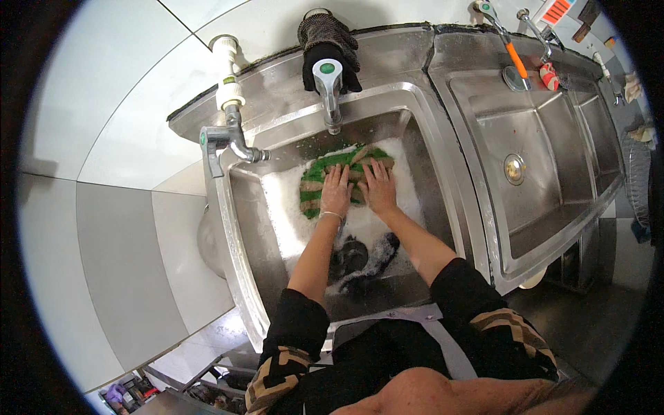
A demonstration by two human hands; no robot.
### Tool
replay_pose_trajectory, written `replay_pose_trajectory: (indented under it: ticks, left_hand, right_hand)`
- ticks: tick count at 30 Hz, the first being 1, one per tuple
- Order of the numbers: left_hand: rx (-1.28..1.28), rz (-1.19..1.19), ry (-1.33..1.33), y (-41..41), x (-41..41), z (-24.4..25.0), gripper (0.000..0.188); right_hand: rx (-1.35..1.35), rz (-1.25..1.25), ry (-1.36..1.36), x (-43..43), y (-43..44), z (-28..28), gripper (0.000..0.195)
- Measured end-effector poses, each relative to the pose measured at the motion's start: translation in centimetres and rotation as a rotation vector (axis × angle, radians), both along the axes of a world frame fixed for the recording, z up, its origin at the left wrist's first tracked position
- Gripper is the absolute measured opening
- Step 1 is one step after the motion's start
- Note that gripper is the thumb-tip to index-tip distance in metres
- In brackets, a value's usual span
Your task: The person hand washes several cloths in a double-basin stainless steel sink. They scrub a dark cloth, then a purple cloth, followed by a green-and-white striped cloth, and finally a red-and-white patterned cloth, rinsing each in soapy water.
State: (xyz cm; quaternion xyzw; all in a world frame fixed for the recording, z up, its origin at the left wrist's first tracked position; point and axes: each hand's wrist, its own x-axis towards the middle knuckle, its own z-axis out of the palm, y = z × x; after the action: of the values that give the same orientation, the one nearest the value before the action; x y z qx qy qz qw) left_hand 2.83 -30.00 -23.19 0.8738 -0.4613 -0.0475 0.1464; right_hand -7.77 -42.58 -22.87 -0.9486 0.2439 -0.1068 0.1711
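Note:
In a steel sink basin (pixel 432 161) full of white suds lies a wet green-and-brown striped cloth (pixel 311 192). My left hand (pixel 337 192) rests on its middle, palm down with fingers stretched forward. Beside it, my right hand (pixel 380 188) presses on the cloth's right part, fingers spread. Neither hand visibly grips the fabric, though what lies under the palms is hidden. Nearer to me, a dark, suds-covered thing (pixel 381 257), perhaps fabric, sits in the foam. A dark round shape (pixel 353 254) is beside it, too unclear to name.
A lever tap (pixel 328 88) overhangs the basin's back edge, with a dark mesh cloth (pixel 328 39) behind it. Another tap (pixel 228 140) juts in from the left. To the right is a second sink (pixel 519 116) with a drain (pixel 514 168). An orange-handled tool (pixel 516 59) leans there.

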Motion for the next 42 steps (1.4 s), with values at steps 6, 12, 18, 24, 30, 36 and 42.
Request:
replay_pose_trajectory:
  ticks: [6, 12, 18, 24, 30, 36, 42]
  left_hand:
    - [0.324, -0.368, -0.236, 1.3, -0.3, -2.0, 0.063]
    - [0.27, 0.064, -0.186, 1.6, 0.8, -2.2, 0.059]
    - [0.279, 0.092, -0.131, 3.0, 3.0, -1.7, 0.056]
    - [0.298, -0.204, -0.235, 1.1, 0.1, 1.1, 0.04]
    - [0.308, -0.238, -0.06, -1.1, -4.1, -0.2, 0.059]
    - [0.388, -0.382, -0.092, -0.6, -7.4, -2.7, 0.064]
    - [0.443, -0.575, -0.142, -0.2, -9.0, 0.9, 0.064]
  right_hand:
    - [-0.099, 0.178, 0.365, -3.7, 2.0, -1.8, 0.055]
    - [-0.11, -0.08, 0.225, -2.2, 1.5, -1.4, 0.053]
    - [-0.206, -0.026, 0.267, -4.1, 1.7, -2.7, 0.06]
    - [0.249, -0.128, 0.498, -4.3, 3.9, -1.0, 0.065]
    - [0.333, 0.027, 0.443, -6.1, 3.8, 9.4, 0.044]
    - [0.617, 0.306, -0.186, -13.5, -1.2, 21.1, 0.027]
    - [0.6, -0.174, -0.344, -21.5, -25.9, 26.5, 0.023]
